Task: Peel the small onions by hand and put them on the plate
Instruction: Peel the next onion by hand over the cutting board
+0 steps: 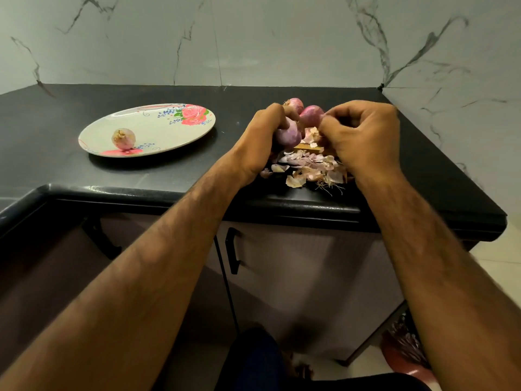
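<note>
My left hand (260, 136) grips a small purple onion (289, 135) above the black counter. My right hand (363, 134) is curled close beside it, its fingertips pinching at papery skin near the onion. Two unpeeled pink onions (311, 114) lie just behind the hands. A heap of peeled skins (307, 169) lies under the hands near the counter's front edge. To the left stands an oval floral plate (158, 128) with one peeled onion (123, 138) on its near-left part.
A small wooden piece (308, 149) lies among the skins. The black counter (169, 170) meets marble walls behind and at the right. Cabinet doors with a black handle (233, 251) are below. A red bin (406, 359) stands on the floor at the lower right.
</note>
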